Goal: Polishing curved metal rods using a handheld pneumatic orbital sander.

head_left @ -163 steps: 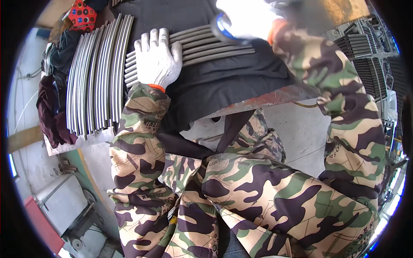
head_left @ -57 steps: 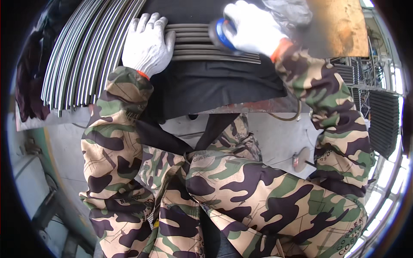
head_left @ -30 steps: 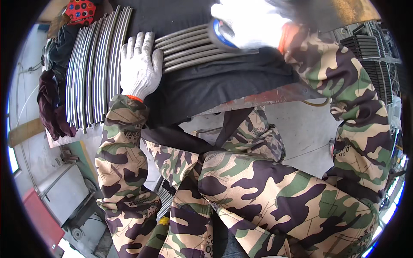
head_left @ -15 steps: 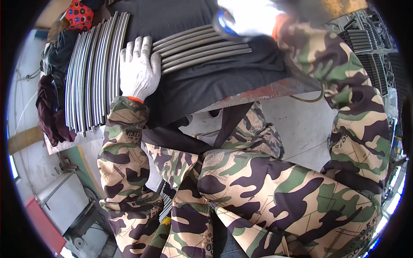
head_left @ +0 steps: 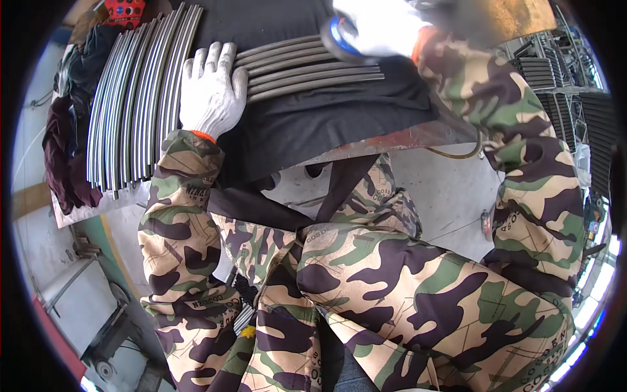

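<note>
My left hand, in a white knit glove with an orange cuff, lies flat with fingers stretched out and thumb a little apart. It presses on the left ends of several grey metal rods lying side by side on a black cloth. My right hand, also gloved in white and smeared by motion, is closed around a round blue-edged tool. That tool is over the right part of the rods; its exact kind and underside cannot be made out. Left of my left hand lies a row of shinier metal rods.
A dark maroon cloth and dark bundled fabric lie at the table's left edge. Behind them is a red spotted item. Racks of dark rods stand at the right. A hose hangs below the table edge.
The whole view has shifted slightly, so the table sits a little higher and further left. My left hand stays on the rods; my right hand keeps the blue-edged tool at their right part.
</note>
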Tool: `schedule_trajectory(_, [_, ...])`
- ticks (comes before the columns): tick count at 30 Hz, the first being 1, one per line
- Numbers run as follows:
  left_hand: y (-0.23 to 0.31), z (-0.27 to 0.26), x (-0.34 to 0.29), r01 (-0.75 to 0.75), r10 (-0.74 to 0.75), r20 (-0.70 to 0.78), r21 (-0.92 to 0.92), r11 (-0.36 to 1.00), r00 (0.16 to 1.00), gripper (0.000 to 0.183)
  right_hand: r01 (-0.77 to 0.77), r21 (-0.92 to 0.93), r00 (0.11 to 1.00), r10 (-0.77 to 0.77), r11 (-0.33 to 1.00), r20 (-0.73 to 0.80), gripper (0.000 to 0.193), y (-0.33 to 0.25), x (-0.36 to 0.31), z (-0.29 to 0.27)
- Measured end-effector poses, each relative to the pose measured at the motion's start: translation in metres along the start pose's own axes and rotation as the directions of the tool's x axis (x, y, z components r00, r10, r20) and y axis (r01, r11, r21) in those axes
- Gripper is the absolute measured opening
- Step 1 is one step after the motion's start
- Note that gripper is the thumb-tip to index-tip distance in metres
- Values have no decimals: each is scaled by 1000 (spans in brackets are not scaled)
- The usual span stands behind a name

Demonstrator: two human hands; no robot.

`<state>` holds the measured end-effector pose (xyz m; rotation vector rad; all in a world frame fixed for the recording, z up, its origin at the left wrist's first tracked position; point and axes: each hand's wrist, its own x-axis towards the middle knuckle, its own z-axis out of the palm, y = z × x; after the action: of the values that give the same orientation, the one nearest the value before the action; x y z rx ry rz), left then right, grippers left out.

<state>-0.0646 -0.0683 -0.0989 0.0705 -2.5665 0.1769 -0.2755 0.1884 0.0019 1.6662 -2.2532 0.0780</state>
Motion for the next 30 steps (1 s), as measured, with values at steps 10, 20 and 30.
schedule_trajectory(10, [2,-1,-6,49,-49,74,-3,999,996,49,25,41,999,-26,999,29,22,-26,12,2])
schedule_trajectory(20, [21,6,5,65,-65,90,-2,998,994,50,14,79,994,-22,997,108,24,-45,18,1])
schedule_trajectory(30, [22,5,2,74,-73,81,-17,997,994,50,-22,61,990,14,998,139,24,-51,27,3])
